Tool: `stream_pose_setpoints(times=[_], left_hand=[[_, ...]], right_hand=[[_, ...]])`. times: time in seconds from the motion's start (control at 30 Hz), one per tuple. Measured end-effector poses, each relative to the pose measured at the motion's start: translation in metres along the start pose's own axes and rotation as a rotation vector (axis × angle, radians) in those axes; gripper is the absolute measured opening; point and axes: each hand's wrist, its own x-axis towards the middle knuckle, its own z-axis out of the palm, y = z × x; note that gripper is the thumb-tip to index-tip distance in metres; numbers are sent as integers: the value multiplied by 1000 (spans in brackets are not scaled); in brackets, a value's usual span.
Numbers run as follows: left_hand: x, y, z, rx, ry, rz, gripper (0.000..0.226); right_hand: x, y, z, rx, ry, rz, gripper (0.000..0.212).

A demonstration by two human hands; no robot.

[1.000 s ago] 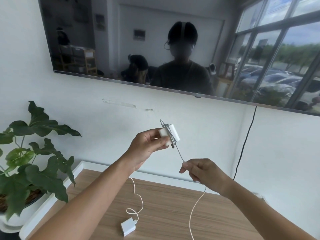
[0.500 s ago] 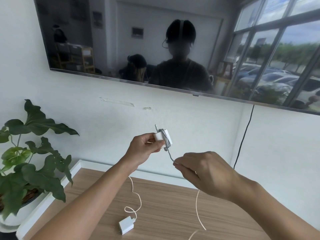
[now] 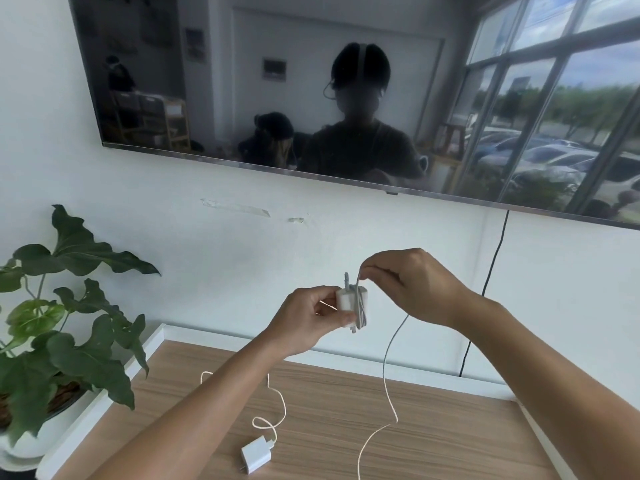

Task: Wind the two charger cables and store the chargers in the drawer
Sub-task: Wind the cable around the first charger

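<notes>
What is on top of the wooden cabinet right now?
A second charger lies on the wooden cabinet with its loose cable. The left forearm covers part of that cable.

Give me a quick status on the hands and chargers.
Left hand grips charger, cable partly wound. Right hand pinches cable above it, tail hanging loose. Second charger unwound on table. Nothing in the way.

Charger point(image 3: 258, 458) on cabinet top point(image 3: 433, 427), plant point(image 3: 65, 327) left
</notes>
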Motion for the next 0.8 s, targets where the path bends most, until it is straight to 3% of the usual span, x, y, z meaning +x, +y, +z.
stream_pose_setpoints(times=[0.13,0.37,0.57,0.8], left_hand=[[-5,5,2,-33,-67,31,20],[-9,14,0,-181,-130,50,34],[-10,21,0,-264,-130,64,33],[-8,27,0,-423,-132,95,34]], right_hand=[[4,11,2,135,-20,159,15],[4,32,3,447,-46,377,8],[-7,43,13,666,-57,517,15],[-31,51,30,741,-45,583,29]])
